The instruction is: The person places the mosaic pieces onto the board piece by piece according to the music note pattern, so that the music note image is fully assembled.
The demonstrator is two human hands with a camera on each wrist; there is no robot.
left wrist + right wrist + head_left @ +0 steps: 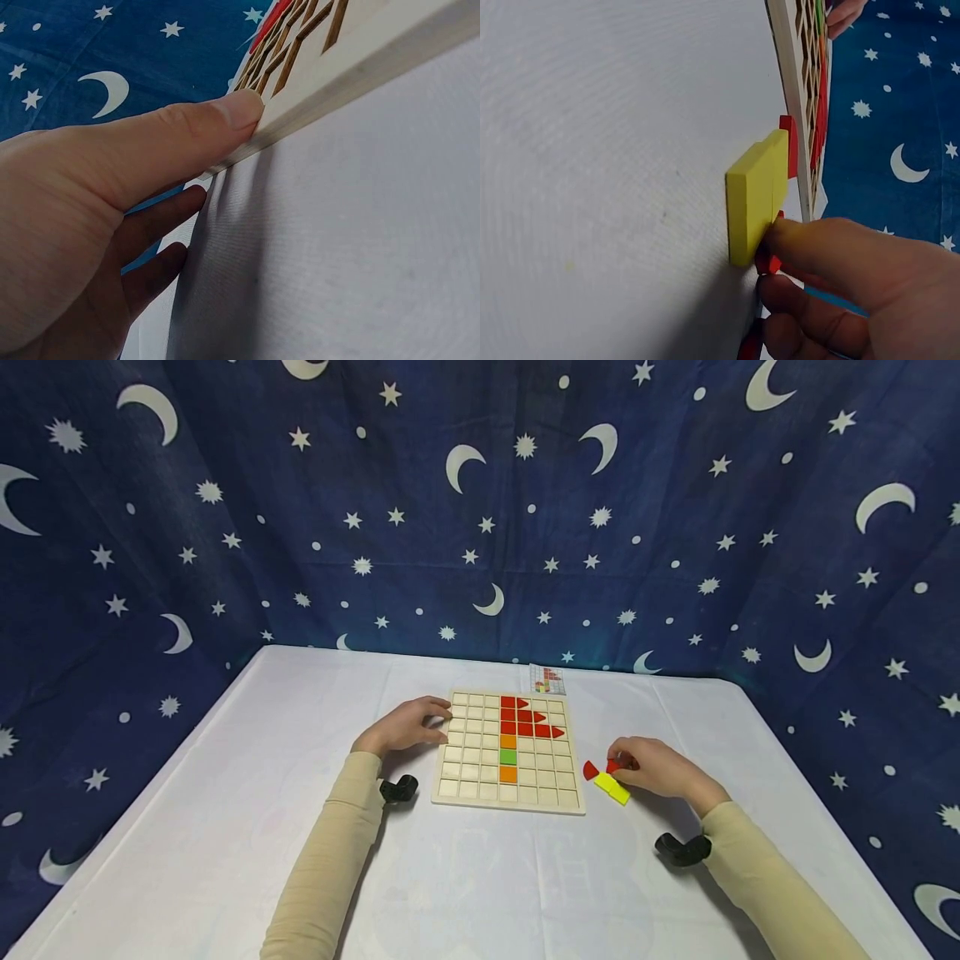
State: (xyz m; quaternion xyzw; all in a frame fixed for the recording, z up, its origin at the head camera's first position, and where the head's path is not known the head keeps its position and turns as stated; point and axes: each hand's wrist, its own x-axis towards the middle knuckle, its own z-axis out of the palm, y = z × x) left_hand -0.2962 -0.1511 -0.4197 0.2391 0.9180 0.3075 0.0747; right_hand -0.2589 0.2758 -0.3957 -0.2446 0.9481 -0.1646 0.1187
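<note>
A wooden grid board (467, 760) lies mid-table, bearing rows of red tiles (523, 716) with pointed right ends. Below them run two orange tiles (508, 742) and a green tile (508, 757) between. My left hand (405, 724) rests at the board's left edge, its thumb (244, 109) touching the rim and its fingers loosely bent. Right of the board, my right hand (656, 766) pinches a red tile (771, 259) between thumb and fingertips, partly hidden. Beside it lie yellow tiles (611, 788) and a rounded red tile (590, 770). Another red bit (751, 343) shows under the fingers.
A small printed card (547, 679) with a coloured grid pattern lies behind the board. The white-covered table (300, 693) ends at a dark blue curtain (420, 585) with moons and stars. Black wrist devices (682, 850) sit on both forearms.
</note>
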